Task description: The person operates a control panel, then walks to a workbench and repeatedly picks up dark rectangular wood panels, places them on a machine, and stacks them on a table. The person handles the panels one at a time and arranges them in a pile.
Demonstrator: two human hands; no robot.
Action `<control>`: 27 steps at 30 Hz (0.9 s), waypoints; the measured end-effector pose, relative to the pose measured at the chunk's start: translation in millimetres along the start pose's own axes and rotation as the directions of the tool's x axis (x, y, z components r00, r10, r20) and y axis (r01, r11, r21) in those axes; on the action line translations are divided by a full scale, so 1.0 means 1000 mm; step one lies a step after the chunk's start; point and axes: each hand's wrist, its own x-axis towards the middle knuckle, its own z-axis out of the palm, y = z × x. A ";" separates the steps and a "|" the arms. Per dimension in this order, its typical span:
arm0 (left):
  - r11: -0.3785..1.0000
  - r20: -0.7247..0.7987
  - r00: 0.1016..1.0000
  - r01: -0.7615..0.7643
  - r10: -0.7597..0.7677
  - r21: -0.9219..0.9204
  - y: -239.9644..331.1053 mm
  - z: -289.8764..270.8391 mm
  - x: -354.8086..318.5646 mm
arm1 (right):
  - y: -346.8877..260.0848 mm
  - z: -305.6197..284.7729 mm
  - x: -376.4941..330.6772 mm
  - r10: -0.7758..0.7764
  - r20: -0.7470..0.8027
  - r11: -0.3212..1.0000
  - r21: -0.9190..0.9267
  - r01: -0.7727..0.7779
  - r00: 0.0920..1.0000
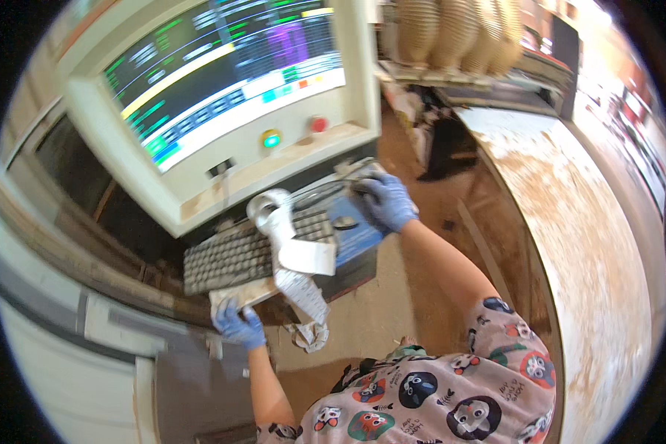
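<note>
Keyboard (218, 263) on tray (255, 293) below monitor (222, 74); white paper strip (280, 231) lies across it, covering some keys, tail hanging past the front edge. Right hand (392, 203), blue glove, curled over dark mouse (370, 212), partly hidden, beside blue mousepad (359, 240) surface. Left hand (238, 324), also gloved, at tray's near left corner; can't tell if clamped or just touching. Lit button (271, 138), red button (318, 124) under screen. Ribbed hoses (455, 33) upper right; dusty white board (592, 244) along right side.
</note>
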 end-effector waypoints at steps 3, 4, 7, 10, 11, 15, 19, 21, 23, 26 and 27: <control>0.998 0.015 1.000 -0.022 0.022 0.058 -0.006 -0.003 -0.021 | -0.003 -0.008 -0.011 -0.028 0.051 0.994 0.110 0.022 0.998; 0.998 0.020 1.000 -0.011 0.010 0.068 -0.011 0.000 -0.026 | -0.004 -0.009 -0.013 -0.007 0.045 0.996 0.093 0.002 0.999; 0.996 0.005 1.000 -0.028 0.028 0.083 -0.009 0.003 -0.028 | -0.001 -0.009 -0.014 -0.002 -0.003 0.996 0.091 0.002 1.000; 0.998 0.034 0.999 -0.015 0.012 0.067 -0.010 0.004 -0.030 | -0.002 -0.015 -0.016 0.017 0.027 0.995 0.099 -0.020 0.999; 0.997 0.017 0.999 -0.033 0.031 0.071 -0.011 0.005 -0.030 | 0.001 -0.013 -0.016 0.028 0.034 0.994 0.106 -0.032 0.999; 0.996 0.025 0.999 -0.046 0.045 0.075 -0.013 0.005 -0.031 | -0.001 -0.012 -0.018 0.045 0.029 0.994 0.098 -0.048 0.999; 0.996 -0.003 0.998 -0.060 0.061 0.060 -0.015 0.008 -0.032 | 0.000 -0.011 -0.018 0.042 0.033 0.995 0.084 -0.045 0.999; 0.996 -0.002 0.998 -0.062 0.062 0.065 -0.013 0.006 -0.031 | 0.000 -0.010 -0.018 0.049 0.040 0.995 0.084 -0.053 0.998; 0.994 0.003 0.998 -0.066 0.066 0.082 -0.009 0.008 -0.028 | 0.003 -0.011 -0.017 0.060 0.057 0.993 0.093 -0.065 0.997; 0.995 -0.009 0.998 -0.054 0.055 0.080 -0.011 0.002 -0.026 | 0.002 -0.005 -0.015 0.045 0.071 0.994 0.093 -0.052 0.996; 0.994 -0.041 0.995 -0.085 0.088 0.069 -0.010 0.003 -0.024 | 0.004 -0.004 -0.013 0.035 0.073 0.995 0.090 -0.041 0.997</control>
